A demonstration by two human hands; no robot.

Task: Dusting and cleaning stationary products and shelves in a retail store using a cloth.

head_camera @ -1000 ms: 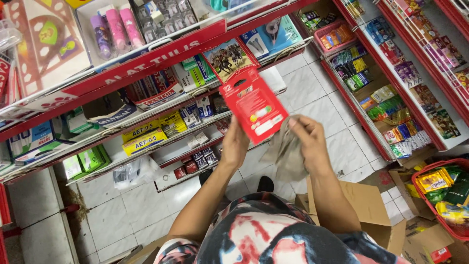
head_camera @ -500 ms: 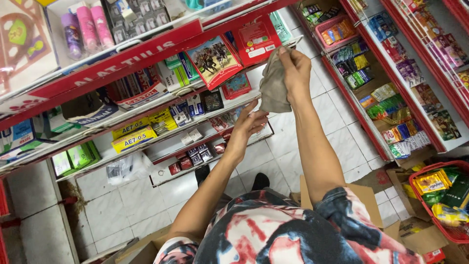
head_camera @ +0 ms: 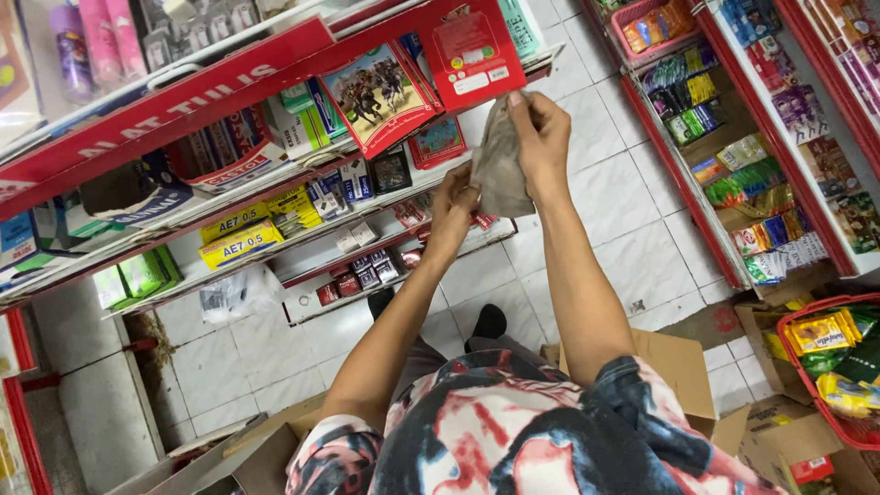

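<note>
My right hand (head_camera: 543, 136) is raised in front of the shelf and grips the top of a crumpled grey cloth (head_camera: 501, 170), which hangs down from it. From below, my left hand (head_camera: 453, 207) reaches up and its fingers pinch the cloth's lower left edge. Just above both hands a flat red package (head_camera: 470, 50) stands on the upper shelf. Next to it leans a flat pack with a picture of riders (head_camera: 380, 92). Neither hand touches these two.
A red-railed shelf unit (head_camera: 183, 101) on the left holds stationery boxes, yellow packs (head_camera: 240, 244) and small cartons. On the right stands a second rack of snacks (head_camera: 733, 174). An open cardboard box (head_camera: 683, 367) and a red basket of packets (head_camera: 830, 367) sit on the tiled floor.
One second ago my left hand held the red package; it now stands on the upper shelf. My right hand rose with the cloth, and my left hand came up to the cloth's lower edge.
</note>
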